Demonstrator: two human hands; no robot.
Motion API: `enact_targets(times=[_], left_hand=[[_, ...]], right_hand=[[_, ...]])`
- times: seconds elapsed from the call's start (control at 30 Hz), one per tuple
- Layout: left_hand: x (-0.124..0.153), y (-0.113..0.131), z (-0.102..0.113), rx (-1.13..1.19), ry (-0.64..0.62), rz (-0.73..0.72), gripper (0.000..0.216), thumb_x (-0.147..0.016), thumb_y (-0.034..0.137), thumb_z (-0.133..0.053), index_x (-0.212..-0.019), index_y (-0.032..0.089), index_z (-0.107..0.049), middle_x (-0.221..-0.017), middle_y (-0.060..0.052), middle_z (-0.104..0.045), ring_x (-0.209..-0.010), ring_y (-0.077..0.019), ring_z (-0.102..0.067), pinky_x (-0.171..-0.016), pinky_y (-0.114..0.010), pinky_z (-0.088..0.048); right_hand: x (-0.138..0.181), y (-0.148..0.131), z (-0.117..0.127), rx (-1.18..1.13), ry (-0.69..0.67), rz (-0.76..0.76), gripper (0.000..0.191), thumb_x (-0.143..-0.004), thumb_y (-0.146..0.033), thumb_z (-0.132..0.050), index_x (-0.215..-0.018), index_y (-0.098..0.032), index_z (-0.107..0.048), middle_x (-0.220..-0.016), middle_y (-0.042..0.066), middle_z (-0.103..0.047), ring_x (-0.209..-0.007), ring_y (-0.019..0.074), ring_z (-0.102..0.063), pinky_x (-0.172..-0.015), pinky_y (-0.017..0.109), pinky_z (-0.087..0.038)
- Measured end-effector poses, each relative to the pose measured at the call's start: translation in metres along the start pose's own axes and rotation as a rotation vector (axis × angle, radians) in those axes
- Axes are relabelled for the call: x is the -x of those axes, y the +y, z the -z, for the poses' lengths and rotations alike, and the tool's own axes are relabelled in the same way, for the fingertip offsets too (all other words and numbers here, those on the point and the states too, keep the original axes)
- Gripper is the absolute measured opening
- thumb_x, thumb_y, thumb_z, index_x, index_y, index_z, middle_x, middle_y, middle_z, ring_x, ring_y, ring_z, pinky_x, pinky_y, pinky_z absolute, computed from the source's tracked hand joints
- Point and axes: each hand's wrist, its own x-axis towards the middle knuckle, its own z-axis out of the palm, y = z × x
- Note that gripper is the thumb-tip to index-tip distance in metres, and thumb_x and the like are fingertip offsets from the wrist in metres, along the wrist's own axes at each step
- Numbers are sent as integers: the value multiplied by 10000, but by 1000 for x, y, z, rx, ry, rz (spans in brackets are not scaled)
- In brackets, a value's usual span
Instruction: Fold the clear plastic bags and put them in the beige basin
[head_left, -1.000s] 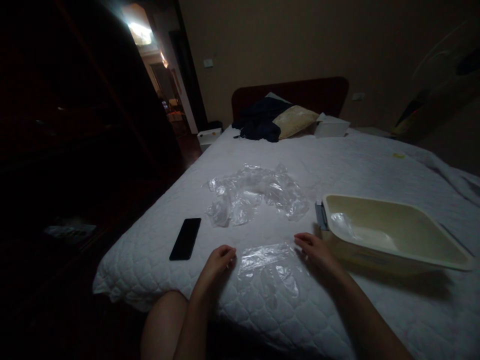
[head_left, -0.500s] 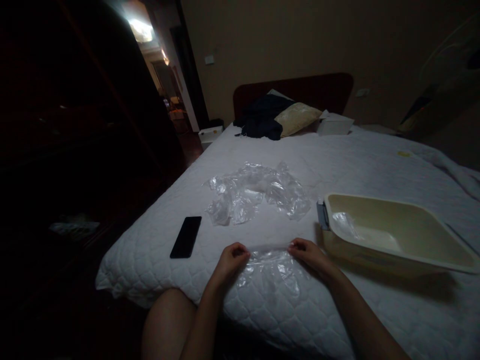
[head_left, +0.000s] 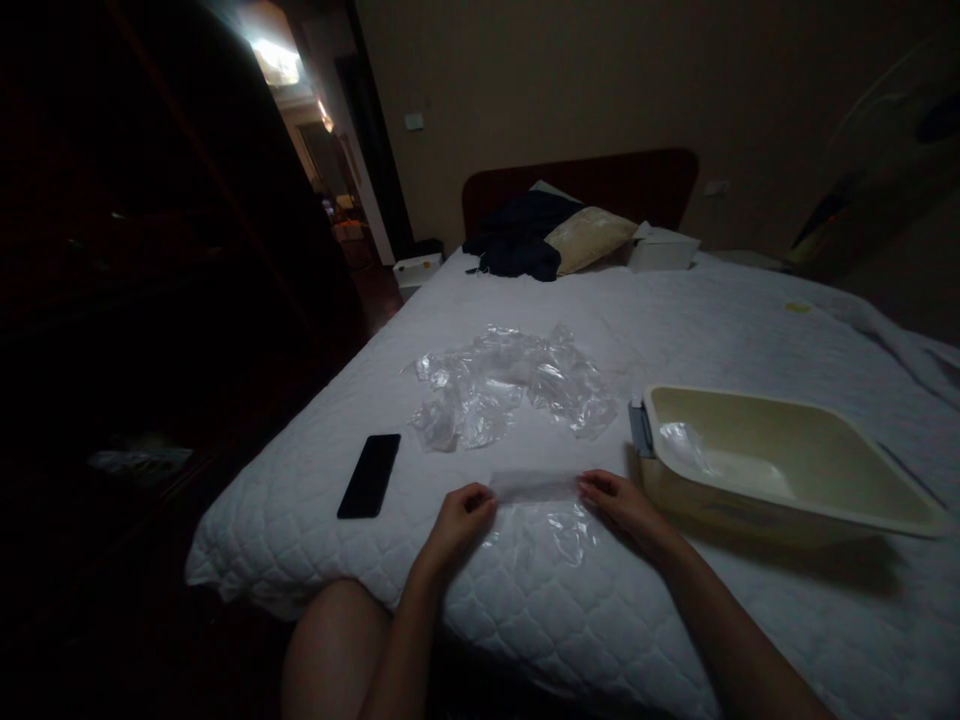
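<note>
A clear plastic bag (head_left: 538,490) is stretched between my two hands, low over the near edge of the bed. Its upper strip lies flat and smooth, while the lower part hangs crinkled and shiny toward me. My left hand (head_left: 466,512) pinches the left end between thumb and fingers. At the right end, my right hand (head_left: 616,500) pinches it the same way. Just beyond them, a loose spread of crumpled clear plastic bags (head_left: 480,390) rests on the white quilted bedspread (head_left: 300,480).
A black phone (head_left: 369,476) lies left of my hands. To the right stands a cream plastic bin (head_left: 795,510) with a grey latch and some clear plastic inside. Dark clothing (head_left: 517,235), a beige pillow (head_left: 589,238) and a white box (head_left: 664,248) sit near the headboard (head_left: 577,170).
The bag's upper strip, narrow and folded before, now shows as a taller flat band. Both hands keep their pinch and have barely moved. The view has shifted slightly.
</note>
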Motion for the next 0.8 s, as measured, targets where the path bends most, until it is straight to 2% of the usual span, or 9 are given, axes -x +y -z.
enact_targets(times=[0.1, 0.2, 0.27, 0.4, 0.47, 0.67, 0.8], left_hand=[[-1, 1, 2, -4, -35, -8, 177, -645, 293, -623, -696, 125, -596, -626, -6, -514, -602, -112, -459, -544, -204, -344], [-1, 1, 2, 11, -12, 12, 183, -619, 278, -634, -724, 130, -605, -631, -4, -519, -596, -113, -454, -544, -204, -346], [-1, 1, 2, 16, 2, 17, 166, -610, 260, -633, -712, 134, -597, -622, 4, -512, -588, -108, -447, -539, -199, -341], [0, 3, 5, -16, -39, -42, 91, -616, 212, -605, -663, 138, -582, -632, 11, -500, -600, -103, -445, -539, -188, -332], [1, 5, 7, -28, -65, -56, 77, -620, 195, -591, -671, 137, -593, -658, 4, -507, -592, -101, -447, -520, -187, -322], [2, 3, 11, -37, -99, -144, 115, -588, 83, -549, -638, 144, -632, -794, -42, -554, -688, -129, -498, -582, -202, -354], [4, 4, 13, -72, -128, -141, 146, -597, 67, -526, -620, 156, -640, -834, -49, -555, -739, -148, -504, -621, -217, -369]], right_hand=[[-2, 5, 2, 68, 40, 60, 323, -598, -370, -680, -837, -160, -621, -734, 22, -614, -610, 123, -528, -542, 224, -389], [-4, 10, 3, 114, 67, 116, 333, -573, -359, -694, -830, -158, -626, -787, 45, -633, -716, 168, -560, -629, 257, -420], [-5, 12, 4, 102, 63, 130, 324, -563, -368, -697, -796, -157, -620, -761, 40, -633, -695, 167, -559, -613, 257, -420], [-1, 13, 5, 88, 46, 130, 267, -596, -377, -669, -726, -156, -594, -633, 9, -593, -553, 122, -502, -494, 223, -367], [1, 13, 7, 103, 36, 154, 235, -622, -364, -647, -718, -157, -592, -611, 5, -579, -540, 118, -491, -487, 221, -360], [12, 10, 9, 163, -2, 343, 45, -629, -229, -601, -640, -186, -605, -721, 25, -584, -697, 170, -539, -625, 264, -414], [26, 7, 6, 284, 8, 436, 79, -638, -180, -553, -591, -198, -614, -815, 50, -575, -746, 187, -540, -611, 267, -417]])
